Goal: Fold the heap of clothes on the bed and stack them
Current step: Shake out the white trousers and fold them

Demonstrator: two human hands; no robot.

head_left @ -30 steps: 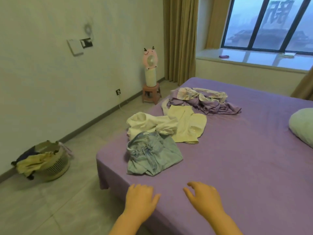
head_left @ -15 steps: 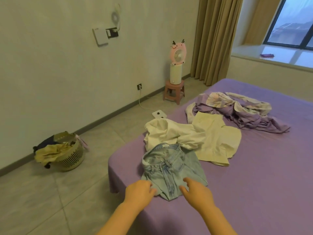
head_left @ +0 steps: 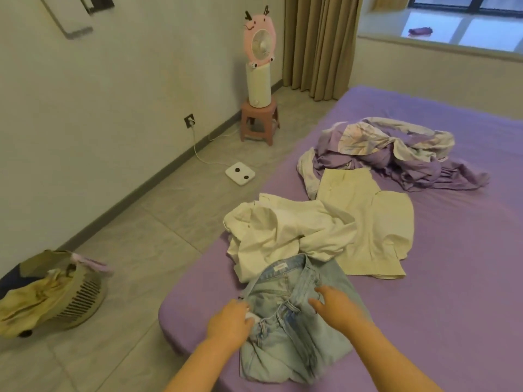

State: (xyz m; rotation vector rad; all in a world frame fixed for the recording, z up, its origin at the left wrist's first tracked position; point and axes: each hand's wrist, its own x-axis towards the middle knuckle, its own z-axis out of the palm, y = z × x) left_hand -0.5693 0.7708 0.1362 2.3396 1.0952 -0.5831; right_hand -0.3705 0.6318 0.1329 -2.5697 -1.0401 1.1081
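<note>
Four garments lie on your purple-sheeted bed (head_left: pixel 452 278): crumpled light-blue denim jeans (head_left: pixel 285 329) at the near corner, a rumpled white shirt (head_left: pixel 283 230) touching their waistband, a flat pale-yellow top (head_left: pixel 373 222) just beside that, and a lilac patterned heap of cloth (head_left: pixel 396 148) farther back. Your left hand (head_left: pixel 229 321) rests on the jeans' left edge with fingers curled; whether it pinches the denim you cannot tell. Your right hand (head_left: pixel 336 308) lies over the jeans near the waistband, fingers relaxed and slightly spread. On the tiled floor stand a round laundry basket (head_left: pixel 76 298) stuffed with clothes, a white scale (head_left: pixel 240 173), and a pink stool (head_left: pixel 259 123) carrying a pink-and-white fan (head_left: pixel 259 52).
</note>
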